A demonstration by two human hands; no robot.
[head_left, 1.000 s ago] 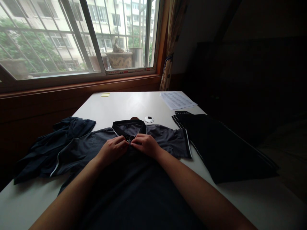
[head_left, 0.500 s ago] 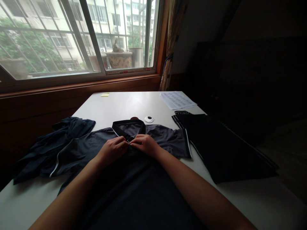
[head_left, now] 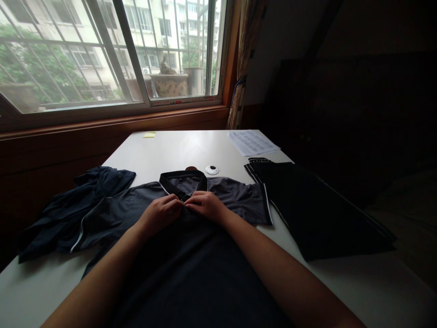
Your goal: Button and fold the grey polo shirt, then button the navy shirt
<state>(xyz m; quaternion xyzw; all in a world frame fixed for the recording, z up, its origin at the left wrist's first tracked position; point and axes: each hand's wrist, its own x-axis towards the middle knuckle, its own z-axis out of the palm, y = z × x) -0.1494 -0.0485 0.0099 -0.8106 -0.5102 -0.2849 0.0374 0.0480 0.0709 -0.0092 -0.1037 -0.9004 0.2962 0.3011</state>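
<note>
A dark grey polo shirt (head_left: 205, 259) lies spread front up, its black collar (head_left: 167, 182) towards the window and white trim on both sleeve ends. My left hand (head_left: 162, 210) pinches the placket just below the collar from the left. From the right, my right hand (head_left: 206, 205) pinches the same spot, fingertips almost meeting the left ones. A small button or ring shows between the hands, but the fingertips cover what exactly they grip. Crumpled dark cloth (head_left: 64, 216) lies by the shirt's left sleeve. To the right is a folded black garment (head_left: 324, 214) with white-striped edges.
The white table (head_left: 164, 152) carries printed papers (head_left: 252, 142) at its far right corner and a yellow sticky note (head_left: 149, 135) at the far left. A round white-rimmed piece (head_left: 212, 170) and a brown disc (head_left: 191, 168) sit beyond the collar. Behind is a barred window (head_left: 170, 54).
My fingers have shifted very slightly at the placket, drawing closer together over the button area. The shirt and the other things stay in place.
</note>
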